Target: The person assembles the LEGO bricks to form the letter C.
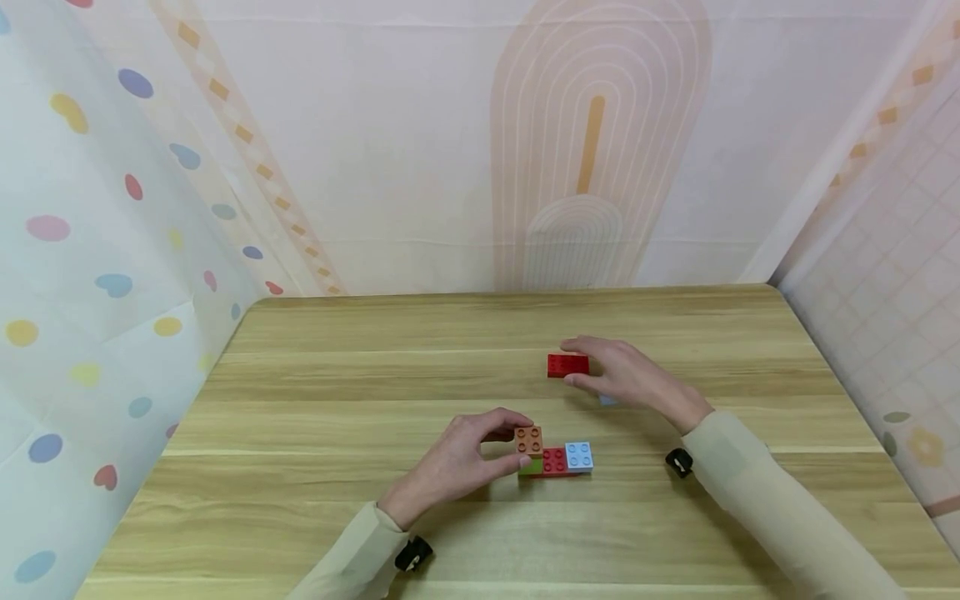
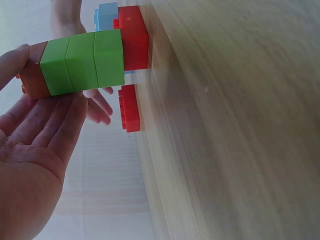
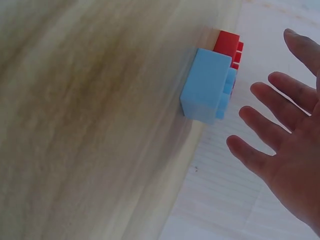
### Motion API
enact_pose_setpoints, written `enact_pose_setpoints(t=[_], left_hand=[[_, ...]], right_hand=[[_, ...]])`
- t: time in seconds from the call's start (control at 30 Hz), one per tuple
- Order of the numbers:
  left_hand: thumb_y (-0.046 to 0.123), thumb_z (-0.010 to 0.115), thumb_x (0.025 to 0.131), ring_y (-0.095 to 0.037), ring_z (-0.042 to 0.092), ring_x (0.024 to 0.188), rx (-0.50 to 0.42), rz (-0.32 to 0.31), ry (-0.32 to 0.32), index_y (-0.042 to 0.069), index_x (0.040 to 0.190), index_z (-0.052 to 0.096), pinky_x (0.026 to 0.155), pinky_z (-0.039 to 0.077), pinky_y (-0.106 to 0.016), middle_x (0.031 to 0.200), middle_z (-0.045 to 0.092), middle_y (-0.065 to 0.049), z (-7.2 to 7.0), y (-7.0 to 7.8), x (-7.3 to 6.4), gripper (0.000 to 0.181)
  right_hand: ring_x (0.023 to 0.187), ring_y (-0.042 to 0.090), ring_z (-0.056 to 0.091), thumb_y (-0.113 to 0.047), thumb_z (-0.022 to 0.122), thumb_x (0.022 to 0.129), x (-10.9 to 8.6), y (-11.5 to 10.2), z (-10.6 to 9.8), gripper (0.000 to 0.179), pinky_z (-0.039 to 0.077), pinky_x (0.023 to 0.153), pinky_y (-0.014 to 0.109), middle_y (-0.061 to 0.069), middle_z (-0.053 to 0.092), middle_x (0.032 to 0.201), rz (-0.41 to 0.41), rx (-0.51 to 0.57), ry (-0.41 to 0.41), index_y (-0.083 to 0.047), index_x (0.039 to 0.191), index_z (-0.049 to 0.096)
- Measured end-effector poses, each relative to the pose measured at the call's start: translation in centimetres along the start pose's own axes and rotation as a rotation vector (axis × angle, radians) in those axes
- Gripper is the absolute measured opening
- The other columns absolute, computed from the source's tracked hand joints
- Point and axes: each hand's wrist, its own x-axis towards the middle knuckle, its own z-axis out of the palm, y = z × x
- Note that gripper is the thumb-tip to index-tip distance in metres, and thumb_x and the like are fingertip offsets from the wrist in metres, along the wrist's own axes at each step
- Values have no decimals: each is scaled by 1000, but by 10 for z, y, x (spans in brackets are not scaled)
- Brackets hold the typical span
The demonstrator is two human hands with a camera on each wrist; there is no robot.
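My left hand (image 1: 474, 454) pinches an orange-brown brick (image 1: 528, 440) between thumb and fingers. That brick tops a stack of several green bricks (image 2: 82, 61), which stands on one end of a long red brick (image 1: 554, 461). A light blue brick (image 1: 579, 456) sits on the red brick's other end. Farther back, my right hand (image 1: 618, 371) hovers with spread fingers over a loose red brick (image 1: 567, 365) and a second light blue brick (image 3: 206, 82). In the right wrist view the fingers are apart from both bricks. The hand partly covers the second light blue brick in the head view.
Everything stands on a wood-grain table (image 1: 337, 467). A patterned cloth (image 1: 405, 150) hangs behind the table's back edge, with more cloth at both sides. Black straps with small devices (image 1: 413, 553) are on both wrists.
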Motion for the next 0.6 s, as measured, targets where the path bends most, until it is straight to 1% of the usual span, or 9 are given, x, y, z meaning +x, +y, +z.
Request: enact_pose_setpoints(t=[0.33, 0.5, 0.6], left_hand=[[36, 72, 92, -11, 63, 110, -8, -1, -3, 19, 126, 63, 96, 51, -31, 123, 66, 7, 0, 0, -1, 39], [36, 72, 92, -11, 63, 110, -3, 3, -2, 19, 126, 63, 96, 51, -31, 123, 66, 7, 0, 0, -1, 39], [35, 72, 92, -11, 63, 110, 3, 5, 1, 19, 126, 63, 96, 51, -31, 123, 66, 7, 0, 1, -2, 39]], right_hand=[[132, 31, 47, -32, 67, 96, 9, 3, 3, 55, 38, 109, 49, 12, 53, 143, 12, 11, -62, -5, 141, 52], [125, 30, 53, -30, 70, 95, 14, 3, 5, 54, 44, 103, 48, 15, 55, 139, 17, -24, -75, -4, 140, 53], [120, 27, 55, -29, 71, 94, 17, 4, 7, 54, 48, 99, 45, 14, 56, 138, 31, -34, -88, -4, 139, 54]])
